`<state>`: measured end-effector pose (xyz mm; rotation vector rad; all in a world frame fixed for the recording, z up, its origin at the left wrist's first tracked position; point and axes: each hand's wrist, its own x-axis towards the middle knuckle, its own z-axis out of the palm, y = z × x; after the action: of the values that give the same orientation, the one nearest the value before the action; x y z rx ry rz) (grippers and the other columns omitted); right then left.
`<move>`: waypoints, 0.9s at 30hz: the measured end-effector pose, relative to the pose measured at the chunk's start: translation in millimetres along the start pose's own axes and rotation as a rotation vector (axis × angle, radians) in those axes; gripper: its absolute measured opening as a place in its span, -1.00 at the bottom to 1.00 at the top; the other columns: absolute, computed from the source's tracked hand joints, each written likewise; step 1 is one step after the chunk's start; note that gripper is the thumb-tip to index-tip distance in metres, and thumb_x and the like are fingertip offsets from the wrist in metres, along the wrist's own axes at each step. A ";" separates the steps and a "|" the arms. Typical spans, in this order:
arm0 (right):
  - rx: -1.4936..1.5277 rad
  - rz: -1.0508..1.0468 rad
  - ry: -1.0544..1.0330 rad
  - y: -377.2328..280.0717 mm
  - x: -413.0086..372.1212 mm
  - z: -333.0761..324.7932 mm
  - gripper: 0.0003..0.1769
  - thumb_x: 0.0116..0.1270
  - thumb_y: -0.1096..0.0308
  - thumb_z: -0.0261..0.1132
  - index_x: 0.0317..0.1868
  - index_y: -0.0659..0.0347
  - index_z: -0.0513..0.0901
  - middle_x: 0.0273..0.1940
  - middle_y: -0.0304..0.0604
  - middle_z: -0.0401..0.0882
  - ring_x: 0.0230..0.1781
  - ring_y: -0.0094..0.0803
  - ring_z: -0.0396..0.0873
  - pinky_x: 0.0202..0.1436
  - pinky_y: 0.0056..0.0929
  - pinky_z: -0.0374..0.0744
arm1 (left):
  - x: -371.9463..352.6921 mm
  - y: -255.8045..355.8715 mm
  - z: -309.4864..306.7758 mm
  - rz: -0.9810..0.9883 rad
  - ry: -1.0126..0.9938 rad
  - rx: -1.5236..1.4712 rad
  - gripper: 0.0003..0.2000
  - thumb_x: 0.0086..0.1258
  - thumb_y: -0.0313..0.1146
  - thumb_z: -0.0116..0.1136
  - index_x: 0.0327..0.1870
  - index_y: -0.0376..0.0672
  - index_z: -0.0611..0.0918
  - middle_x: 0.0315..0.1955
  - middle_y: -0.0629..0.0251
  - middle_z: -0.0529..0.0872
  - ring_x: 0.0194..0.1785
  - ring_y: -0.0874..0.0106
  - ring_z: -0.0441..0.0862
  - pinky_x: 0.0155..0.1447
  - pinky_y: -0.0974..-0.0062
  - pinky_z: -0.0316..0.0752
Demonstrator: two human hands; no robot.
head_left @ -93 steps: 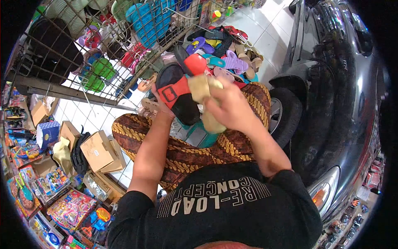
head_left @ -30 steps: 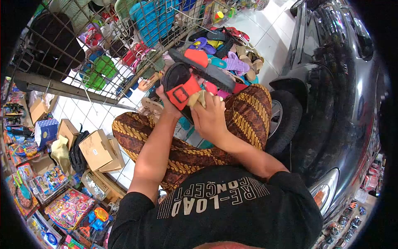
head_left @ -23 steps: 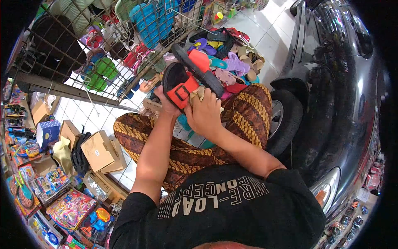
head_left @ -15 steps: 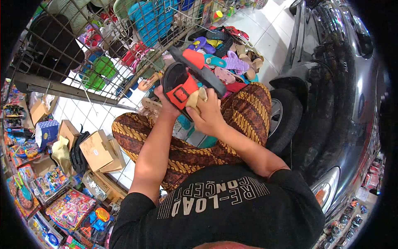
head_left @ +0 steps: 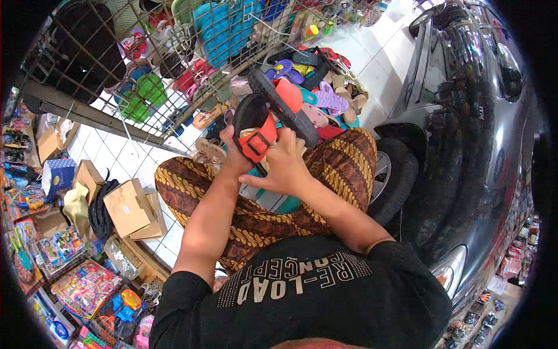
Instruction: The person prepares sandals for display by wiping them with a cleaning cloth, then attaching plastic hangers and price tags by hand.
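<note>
A pair of black sandals with red-orange straps is held up over my lap. My left hand (head_left: pixel 235 156) is closed around the left side of the nearer sandal (head_left: pixel 257 141), whose strap carries a dark buckle. The other sandal (head_left: pixel 285 104) lies tilted against it on the far right side. At the heel of the nearer sandal, my right hand (head_left: pixel 285 166) has its fingers curled on a beige cloth (head_left: pixel 247 133), its thumb stretched out to the left. Part of the cloth shows inside the sandal by the strap; the rest is hidden by the hand and strap.
Beyond my knees lies a heap of sandals (head_left: pixel 328 99). A wire rack (head_left: pixel 168 64) hung with footwear stands at the front left. A dark car (head_left: pixel 447 157) is close on my right. Cardboard boxes (head_left: pixel 131 208) and packaged toys (head_left: pixel 87 288) are on the left.
My right hand has pushed the cloth beneath the strap into the nearer sandal, and its thumb has spread away. The sandals have shifted slightly right in view.
</note>
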<state>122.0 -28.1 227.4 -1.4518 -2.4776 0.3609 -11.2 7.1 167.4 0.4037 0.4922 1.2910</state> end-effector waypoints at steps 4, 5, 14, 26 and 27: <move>0.125 0.163 0.174 -13.6 7.3 -1.0 -0.17 0.14 -0.29 0.35 0.36 -0.06 0.50 0.03 0.07 0.29 0.01 -0.02 0.23 0.06 -0.10 0.22 | 0.8 -9.9 1.2 0.036 -0.183 -0.230 -0.06 0.13 0.40 0.03 0.40 -0.20 0.34 0.27 0.06 0.50 0.27 0.10 0.53 0.34 0.11 0.48; 0.198 0.198 0.244 -18.2 9.5 -2.5 -0.16 0.16 -0.28 0.34 0.40 -0.10 0.47 0.02 0.07 0.28 0.01 -0.02 0.24 0.06 -0.11 0.22 | 1.1 -9.0 -2.0 0.037 -0.152 -0.193 -0.06 0.13 0.39 0.03 0.40 -0.20 0.34 0.27 0.06 0.49 0.28 0.10 0.53 0.35 0.11 0.48; -0.002 -0.062 0.077 -5.0 -1.2 3.2 -0.52 0.31 -0.10 0.28 0.04 0.08 0.62 -0.05 0.09 0.30 -0.07 0.00 0.29 -0.09 -0.11 0.26 | 5.7 -6.1 -14.0 0.105 0.122 -0.184 -0.27 0.32 0.21 -0.14 0.33 -0.21 0.45 0.19 0.12 0.59 0.15 0.18 0.63 0.19 0.22 0.60; 0.204 0.138 0.051 0.5 -17.8 8.6 -0.48 0.34 -0.02 0.31 0.00 0.32 0.53 0.02 0.24 0.30 -0.07 0.22 0.49 -0.09 0.08 0.55 | 6.8 -18.6 -20.2 -0.185 -0.279 -0.207 -0.14 0.07 0.01 0.16 0.44 -0.26 0.31 0.38 -0.04 0.39 0.34 0.13 0.49 0.42 0.16 0.43; 0.197 0.132 -0.006 2.2 -17.5 4.9 -0.47 0.34 -0.01 0.31 0.01 0.33 0.52 0.03 0.25 0.30 -0.07 0.23 0.48 -0.09 0.07 0.56 | 6.9 -21.6 -23.5 -0.175 -0.233 -0.195 -0.15 0.06 0.00 0.14 0.43 -0.27 0.32 0.37 -0.03 0.41 0.33 0.14 0.51 0.40 0.16 0.44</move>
<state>130.4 -42.8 220.6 -1.5355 -2.2822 0.6169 -5.5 9.0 135.2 0.3350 0.1982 1.0948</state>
